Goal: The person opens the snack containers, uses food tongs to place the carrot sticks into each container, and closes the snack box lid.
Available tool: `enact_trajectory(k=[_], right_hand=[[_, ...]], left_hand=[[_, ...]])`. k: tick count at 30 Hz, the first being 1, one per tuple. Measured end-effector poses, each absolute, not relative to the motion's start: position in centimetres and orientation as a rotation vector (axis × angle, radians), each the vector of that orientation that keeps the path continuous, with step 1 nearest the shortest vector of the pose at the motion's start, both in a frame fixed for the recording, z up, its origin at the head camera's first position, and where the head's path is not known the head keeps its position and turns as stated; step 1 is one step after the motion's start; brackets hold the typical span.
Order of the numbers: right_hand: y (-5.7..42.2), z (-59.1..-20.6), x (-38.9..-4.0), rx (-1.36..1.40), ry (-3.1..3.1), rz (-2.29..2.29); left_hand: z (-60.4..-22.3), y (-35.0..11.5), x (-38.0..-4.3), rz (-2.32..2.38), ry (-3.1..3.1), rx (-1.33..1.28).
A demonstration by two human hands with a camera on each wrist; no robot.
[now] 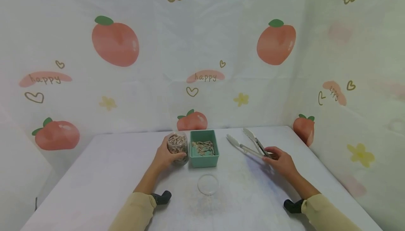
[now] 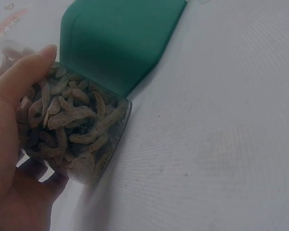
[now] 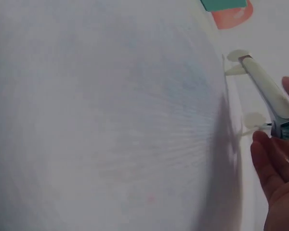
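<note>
My left hand (image 1: 164, 156) grips a clear jar (image 2: 70, 120), thumb on the near side and fingers curled behind. Brownish, shrivelled dried strips fill much of the jar, which stands against the left side of a green rectangular box (image 1: 204, 161). Similar dried pieces (image 1: 204, 148) lie inside that box. Over to the right, my right hand (image 1: 282, 162) holds a pair of tongs (image 1: 233, 140) by the handle end. The two tong arms are spread apart with nothing between their pale tips. In the right wrist view the tongs' handle is partly cut off by the frame edge.
A clear round lid (image 1: 208, 184) lies flat on the white table (image 1: 95, 174), in front of the green box. Behind the table and along its right side hangs a white cloth (image 1: 152, 97) printed with fruit, flowers and hearts.
</note>
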State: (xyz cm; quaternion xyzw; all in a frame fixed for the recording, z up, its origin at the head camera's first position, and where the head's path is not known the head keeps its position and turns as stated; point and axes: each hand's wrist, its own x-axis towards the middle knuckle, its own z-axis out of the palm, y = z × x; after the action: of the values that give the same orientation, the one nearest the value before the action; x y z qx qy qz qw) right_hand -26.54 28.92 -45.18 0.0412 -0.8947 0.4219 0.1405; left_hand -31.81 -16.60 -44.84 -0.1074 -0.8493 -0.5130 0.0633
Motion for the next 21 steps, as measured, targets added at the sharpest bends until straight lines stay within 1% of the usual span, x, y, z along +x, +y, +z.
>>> enact_trajectory(k=[11,21], right_hand=[[29.17,-44.85,-26.65,0.113,-2.771,1.171],[29.00,-44.87,-26.57,0.128,-2.778,1.138]], left_hand=[[-44.79,-16.59,-31.89,-1.529,-2.569,-0.320],[-44.75,-16.55,-31.78,-1.542,-2.572,-0.315]])
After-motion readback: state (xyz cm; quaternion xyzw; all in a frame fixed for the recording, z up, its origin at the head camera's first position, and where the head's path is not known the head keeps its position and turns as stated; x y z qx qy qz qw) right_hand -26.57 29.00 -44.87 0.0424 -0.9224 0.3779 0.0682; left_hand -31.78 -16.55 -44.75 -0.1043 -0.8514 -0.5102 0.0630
